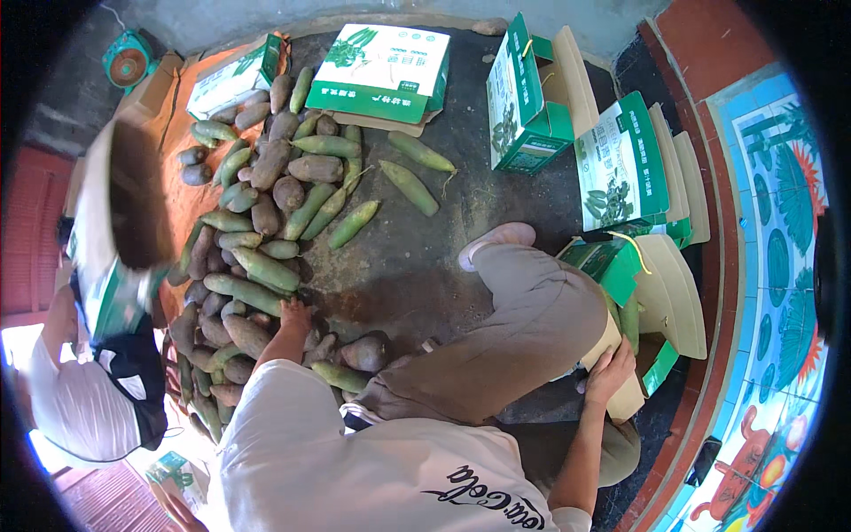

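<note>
My left hand (295, 315) reaches into the heap, its fingers curled at the near end of a long green radish (241, 291). More green radishes lie around it, some coated with brown soil, like the soiled radish (246, 335) just below. At my right side, my right hand (610, 376) grips the cardboard flap of an open green-and-white carton (667, 293). Inside that carton a green radish (629, 319) shows in part. Its lower side is hidden by my leg and hand.
Two more open cartons, one upright (530, 106) and one printed (620, 164), stand at the right. A closed carton (383, 71) lies beyond the heap. At left, a co-worker (93, 390) handles a motion-blurred carton (115, 230). A green fan (128, 60) stands far left; a tiled wall (780, 266) is right.
</note>
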`<state>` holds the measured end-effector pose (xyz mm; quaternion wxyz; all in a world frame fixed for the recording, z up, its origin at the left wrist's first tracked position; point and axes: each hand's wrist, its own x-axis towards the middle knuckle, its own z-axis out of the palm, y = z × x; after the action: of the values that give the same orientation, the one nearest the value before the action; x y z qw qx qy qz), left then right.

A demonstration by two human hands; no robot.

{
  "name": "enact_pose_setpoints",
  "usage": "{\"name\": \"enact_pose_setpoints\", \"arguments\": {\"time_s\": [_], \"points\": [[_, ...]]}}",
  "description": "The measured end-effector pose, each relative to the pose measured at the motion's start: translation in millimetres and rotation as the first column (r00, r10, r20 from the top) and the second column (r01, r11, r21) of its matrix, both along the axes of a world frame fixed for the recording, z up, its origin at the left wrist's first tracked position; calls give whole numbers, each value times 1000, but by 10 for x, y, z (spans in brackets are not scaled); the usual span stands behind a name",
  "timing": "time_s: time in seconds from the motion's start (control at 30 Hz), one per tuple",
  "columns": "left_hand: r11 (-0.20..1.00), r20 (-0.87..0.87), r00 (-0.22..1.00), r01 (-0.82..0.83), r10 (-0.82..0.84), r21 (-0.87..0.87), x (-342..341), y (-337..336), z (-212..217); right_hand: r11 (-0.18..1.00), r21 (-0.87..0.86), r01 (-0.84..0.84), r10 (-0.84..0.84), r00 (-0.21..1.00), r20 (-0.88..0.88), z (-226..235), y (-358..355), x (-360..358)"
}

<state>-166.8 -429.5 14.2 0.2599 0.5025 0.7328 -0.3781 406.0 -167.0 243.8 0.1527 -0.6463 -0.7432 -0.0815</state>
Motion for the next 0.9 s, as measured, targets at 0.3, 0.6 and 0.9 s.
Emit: {"name": "enact_pose_setpoints", "arguments": {"time_s": [0.3, 0.6, 0.9], "points": [[969, -73, 970, 226, -233, -98, -112, -39, -76, 999, 0, -36, 36, 999, -7, -12, 33, -4], [995, -70, 994, 90, -86, 50, -129, 53, 312, 1000, 15, -24, 24, 1000, -5, -25, 44, 6], [897, 89, 990, -139, 111, 419, -138, 672, 642, 999, 40, 5, -4, 1000, -30, -12, 18, -83]]}}
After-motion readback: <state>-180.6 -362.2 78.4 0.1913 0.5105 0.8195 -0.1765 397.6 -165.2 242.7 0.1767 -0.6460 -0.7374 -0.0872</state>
